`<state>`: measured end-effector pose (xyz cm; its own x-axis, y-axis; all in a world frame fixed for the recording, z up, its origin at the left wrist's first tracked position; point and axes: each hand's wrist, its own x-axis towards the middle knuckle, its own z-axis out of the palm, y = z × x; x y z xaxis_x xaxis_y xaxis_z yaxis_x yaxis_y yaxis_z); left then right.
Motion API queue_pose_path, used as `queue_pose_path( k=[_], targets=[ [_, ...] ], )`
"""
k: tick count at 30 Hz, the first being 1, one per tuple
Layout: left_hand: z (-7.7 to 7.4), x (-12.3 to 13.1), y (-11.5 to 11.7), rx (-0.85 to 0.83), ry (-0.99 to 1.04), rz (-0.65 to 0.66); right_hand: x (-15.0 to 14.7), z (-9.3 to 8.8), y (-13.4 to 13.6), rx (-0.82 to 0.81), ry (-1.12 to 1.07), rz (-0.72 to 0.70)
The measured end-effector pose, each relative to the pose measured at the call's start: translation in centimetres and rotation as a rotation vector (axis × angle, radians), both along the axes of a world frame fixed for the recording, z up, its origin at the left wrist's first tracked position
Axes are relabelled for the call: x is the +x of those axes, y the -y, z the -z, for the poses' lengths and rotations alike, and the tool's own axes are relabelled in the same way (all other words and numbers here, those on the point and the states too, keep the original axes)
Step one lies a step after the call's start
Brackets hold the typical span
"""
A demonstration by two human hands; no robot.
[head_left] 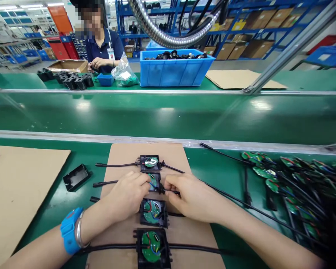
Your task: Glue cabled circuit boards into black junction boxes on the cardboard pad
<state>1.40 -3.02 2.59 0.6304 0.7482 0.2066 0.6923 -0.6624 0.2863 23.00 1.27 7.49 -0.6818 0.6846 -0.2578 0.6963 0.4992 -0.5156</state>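
Note:
Several small black housings with round green circuit boards and black cables lie in a column on a brown cardboard sheet [123, 153]. My left hand [127, 196], fingers curled, presses on the second housing [154, 182] from the left. My right hand [192, 196] pinches the black cable [172, 192] where it leaves that housing on the right. Above it lies another housing [150, 163]; below lie two more, one [153, 212] just under my hands and one [152, 247] nearest me. A blue wristband [69, 228] is on my left wrist.
An empty black housing shell [76, 177] lies on the green bench left of the sheet. A heap of wired green boards [291, 183] sits at the right. Another cardboard sheet [19, 186] lies at left. Beyond the green conveyor [168, 112], a person in dark blue [102, 46] works beside a blue bin [175, 67].

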Motion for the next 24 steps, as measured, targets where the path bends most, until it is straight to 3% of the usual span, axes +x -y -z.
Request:
queue_pose_path(
  k=[3, 6, 9, 18, 24],
  targets=[
    [0.4, 0.0, 0.2, 0.026, 0.039, 0.021, -0.5, 0.9, 0.5, 0.088, -0.064, 0.002],
    [0.5, 0.1, 0.4, 0.071, 0.050, 0.006, -0.7, 2.1, 0.7, 0.095, -0.160, 0.132],
    [0.4, 0.3, 0.5, 0.062, 0.038, -0.006, -0.6, 2.6, 0.6, 0.063, -0.071, 0.179],
    [-0.1, 0.4, 0.3, -0.042, -0.090, -0.016, -1.0, 1.0, -1.3, 0.160, 0.240, -0.134],
    [-0.8, 0.8, 0.0, -0.073, -0.124, -0.006, -1.6, 2.0, -1.8, 0.186, 0.304, -0.201]
  ],
)
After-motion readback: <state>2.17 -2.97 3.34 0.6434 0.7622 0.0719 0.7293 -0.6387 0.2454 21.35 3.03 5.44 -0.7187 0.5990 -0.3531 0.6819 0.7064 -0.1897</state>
